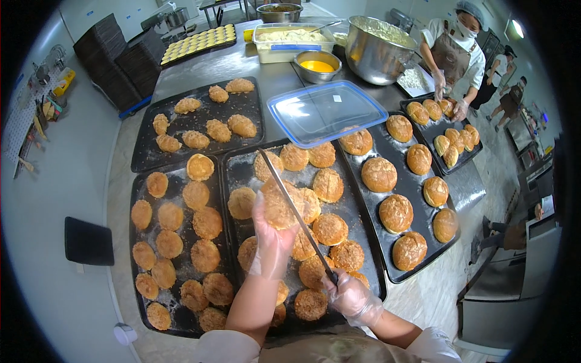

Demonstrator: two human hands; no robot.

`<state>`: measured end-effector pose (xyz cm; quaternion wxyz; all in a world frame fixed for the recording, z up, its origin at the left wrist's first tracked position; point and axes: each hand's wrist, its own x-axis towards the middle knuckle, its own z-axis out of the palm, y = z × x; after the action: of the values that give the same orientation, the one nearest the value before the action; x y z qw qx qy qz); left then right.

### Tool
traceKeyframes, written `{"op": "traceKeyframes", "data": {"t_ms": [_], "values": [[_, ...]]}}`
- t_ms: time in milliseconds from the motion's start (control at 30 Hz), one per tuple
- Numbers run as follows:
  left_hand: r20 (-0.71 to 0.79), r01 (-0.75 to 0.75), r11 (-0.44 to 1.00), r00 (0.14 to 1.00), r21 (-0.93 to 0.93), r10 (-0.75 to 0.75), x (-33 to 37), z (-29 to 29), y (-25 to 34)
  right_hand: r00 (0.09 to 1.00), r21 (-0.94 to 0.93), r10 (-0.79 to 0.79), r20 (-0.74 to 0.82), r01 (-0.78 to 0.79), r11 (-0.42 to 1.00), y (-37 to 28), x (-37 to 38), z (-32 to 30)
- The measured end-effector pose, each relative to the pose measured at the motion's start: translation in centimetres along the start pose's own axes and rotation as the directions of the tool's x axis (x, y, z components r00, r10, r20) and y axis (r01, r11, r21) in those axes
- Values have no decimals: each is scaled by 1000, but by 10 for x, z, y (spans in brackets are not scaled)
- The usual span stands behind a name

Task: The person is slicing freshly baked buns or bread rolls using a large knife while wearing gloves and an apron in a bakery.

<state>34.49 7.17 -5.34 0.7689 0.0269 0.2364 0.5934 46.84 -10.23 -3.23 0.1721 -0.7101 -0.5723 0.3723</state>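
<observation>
Both of my hands wear clear plastic gloves. My left hand holds up a round crumb-topped bun above the middle tray. In my right hand is the black handle of a long bread knife. Its blade runs up and leftward across the bun in my view; whether it cuts into the bun I cannot tell. More crumb-topped buns lie on the middle tray beneath my hands, some partly hidden by my hand and forearm.
A left tray carries rows of similar buns, and a right tray has smooth round ones. Behind stand a clear lid, a bowl of yellow liquid, a cream tub and a mixing bowl. A co-worker handles buns at far right.
</observation>
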Motion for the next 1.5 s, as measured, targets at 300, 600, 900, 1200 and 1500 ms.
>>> {"op": "traceKeyframes", "data": {"t_ms": [300, 600, 900, 1200, 1500], "values": [[1, 84, 996, 996, -11, -84, -22, 19, -6, 1000, 57, 13, -16, -12, 998, -5, 8, -6], [192, 50, 985, 978, 164, -82, -40, 8, -27, 997, 148, -31, -67, 41, 988, -20, 39, -12], [143, 32, 994, 989, 104, -47, -40, 12, -6, 995, 97, 45, 88, -54, 994, -8, -9, 0], [45, 47, 990, 998, 130, -53, -36, 10, 3, 995, 59, 31, 94, -36, 998, -18, 16, 8], [171, -263, 673, 964, 691, 202, 131, -97, 136, 937, 681, 202, 285, -346, 646, 25, -48, 2]]}}
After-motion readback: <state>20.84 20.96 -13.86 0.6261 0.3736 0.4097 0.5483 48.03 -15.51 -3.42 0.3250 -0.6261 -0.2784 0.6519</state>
